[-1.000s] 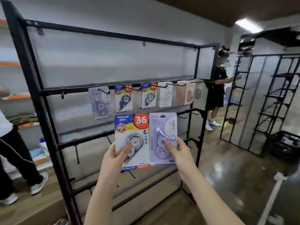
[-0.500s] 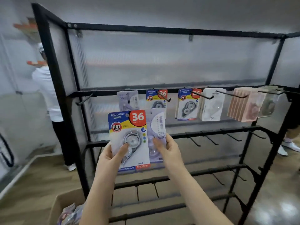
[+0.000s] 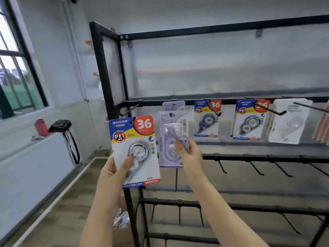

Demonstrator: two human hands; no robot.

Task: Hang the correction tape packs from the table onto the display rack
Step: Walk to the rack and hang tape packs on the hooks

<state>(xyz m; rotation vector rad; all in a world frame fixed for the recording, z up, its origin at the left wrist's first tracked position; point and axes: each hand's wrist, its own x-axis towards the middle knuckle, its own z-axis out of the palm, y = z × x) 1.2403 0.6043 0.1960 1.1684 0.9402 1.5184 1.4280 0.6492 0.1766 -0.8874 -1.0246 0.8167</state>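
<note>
My left hand [image 3: 114,173] grips a blue and yellow correction tape pack [image 3: 135,150] by its lower left corner, thumb pressed across the clear blister, fingers curled behind the card. My right hand [image 3: 191,155] pinches a lilac correction tape pack [image 3: 171,139] at its right edge, thumb on the front. Both packs are upright in front of the black display rack [image 3: 106,72], side by side, almost touching.

The lilac pack sits just below a matching lilac pack already hanging [image 3: 173,106] on the upper rail, its hang hole close to that hook, though I cannot tell whether it is threaded yet. An empty hook [image 3: 130,109] juts out to the left, above my blue pack. Further right hang two more blue packs [image 3: 206,120] and a white pack [image 3: 288,122].

Risks, as I judge them: each hold is on one edge only, so a card could swing or slip while I aim its small hole. The hook tip could miss the hole and bend the card. Working both hands together, I could knock the hanging lilac pack loose.
</note>
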